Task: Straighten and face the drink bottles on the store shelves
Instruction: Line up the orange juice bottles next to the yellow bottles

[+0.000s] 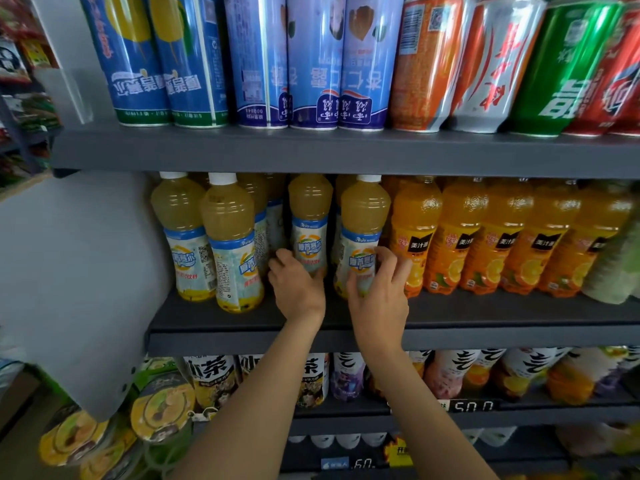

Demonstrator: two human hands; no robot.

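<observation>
Bottles of pale yellow juice filled the left end of the middle shelf [450, 318], each hand on one. Left hand [296, 289] had fingers curled round the lower waist of the rear bottle [309, 223]; thumb side reached toward the bottle behind it. Right hand [379, 299] wrapped the label band of the front bottle [362, 237], thumb on the near face, fingers round the far side, touching the first orange bottle [414, 233]. Both grips were closed on plastic, no gap visible.

Relative to the grips: bottle bodies and white caps stood above both hands, bases just below the palms on the shelf. Right-hand bottle sat nearer the shelf edge than the left-hand one. Two more yellow bottles [228, 244] stood outboard of the left hand, one pulled forward. Orange row ran outboard of the right hand.

Handling, my read: full, so fairly heavy; thin plastic walls would give under a hard squeeze; film labels likely slick. Grip at the pinched waist looked best, low enough to twist and slide without tipping. Labels roughly faced out, the right-hand one turned slightly.
</observation>
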